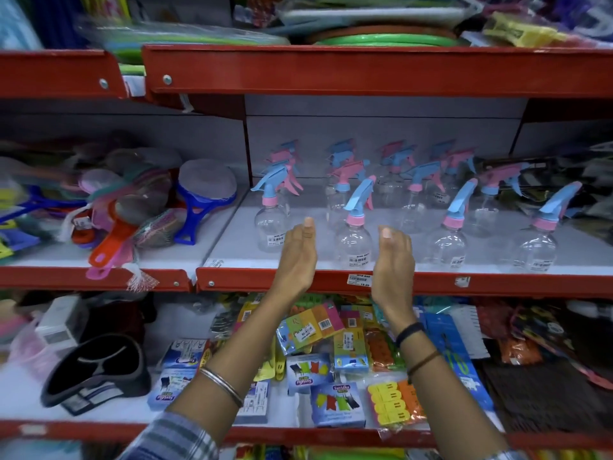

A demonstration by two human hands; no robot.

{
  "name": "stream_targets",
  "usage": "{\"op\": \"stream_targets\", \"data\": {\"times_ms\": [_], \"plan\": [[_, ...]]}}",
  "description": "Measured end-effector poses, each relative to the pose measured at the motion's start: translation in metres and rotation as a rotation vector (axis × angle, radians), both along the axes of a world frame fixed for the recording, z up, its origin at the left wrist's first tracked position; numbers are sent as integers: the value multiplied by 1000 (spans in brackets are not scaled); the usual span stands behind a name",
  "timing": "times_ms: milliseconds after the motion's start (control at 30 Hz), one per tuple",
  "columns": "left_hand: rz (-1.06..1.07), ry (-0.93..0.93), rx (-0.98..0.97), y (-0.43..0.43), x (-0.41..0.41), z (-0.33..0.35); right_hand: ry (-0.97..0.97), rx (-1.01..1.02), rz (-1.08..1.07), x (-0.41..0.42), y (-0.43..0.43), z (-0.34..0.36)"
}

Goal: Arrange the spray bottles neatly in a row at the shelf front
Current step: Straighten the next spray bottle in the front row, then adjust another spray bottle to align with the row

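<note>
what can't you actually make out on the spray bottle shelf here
Head view:
- Back-row spray bottles: blurred and overlapped by the front bottles, so no exact count.
- Price sticker on the middle front bottle: print too small.
- Left hand and right hand: whether they touch that bottle.

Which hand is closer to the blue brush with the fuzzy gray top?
The left hand. It is raised at the shelf front, to the right of the blue brush, with one spray bottle between them. The right hand is farther right, past another bottle.
</note>
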State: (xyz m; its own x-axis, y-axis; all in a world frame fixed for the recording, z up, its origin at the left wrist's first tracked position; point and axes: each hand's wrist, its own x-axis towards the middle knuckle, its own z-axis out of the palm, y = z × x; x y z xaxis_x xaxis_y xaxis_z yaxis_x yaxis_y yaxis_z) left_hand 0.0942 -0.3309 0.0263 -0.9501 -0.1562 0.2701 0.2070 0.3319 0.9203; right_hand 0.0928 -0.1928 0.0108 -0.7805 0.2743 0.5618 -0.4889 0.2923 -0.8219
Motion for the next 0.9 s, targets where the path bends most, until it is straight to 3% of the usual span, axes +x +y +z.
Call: {"op": "stream_targets", "data": {"times_ms": [100, 233, 333, 500, 900], "plan": [[238, 129, 119, -33, -5, -1, 165, 36, 138, 13, -36, -3], [220, -7, 117, -72, -24, 3, -128, 208, 401, -5, -97, -5], [100, -92, 92, -87, -34, 10, -315, 138, 390, -30, -124, 11], [-25, -165, 34, -100, -33, 17, -435, 31, 464, -45, -137, 38], [-95, -197, 30, -121, -6, 10, -410, 42, 392, -25, -134, 20]]}}
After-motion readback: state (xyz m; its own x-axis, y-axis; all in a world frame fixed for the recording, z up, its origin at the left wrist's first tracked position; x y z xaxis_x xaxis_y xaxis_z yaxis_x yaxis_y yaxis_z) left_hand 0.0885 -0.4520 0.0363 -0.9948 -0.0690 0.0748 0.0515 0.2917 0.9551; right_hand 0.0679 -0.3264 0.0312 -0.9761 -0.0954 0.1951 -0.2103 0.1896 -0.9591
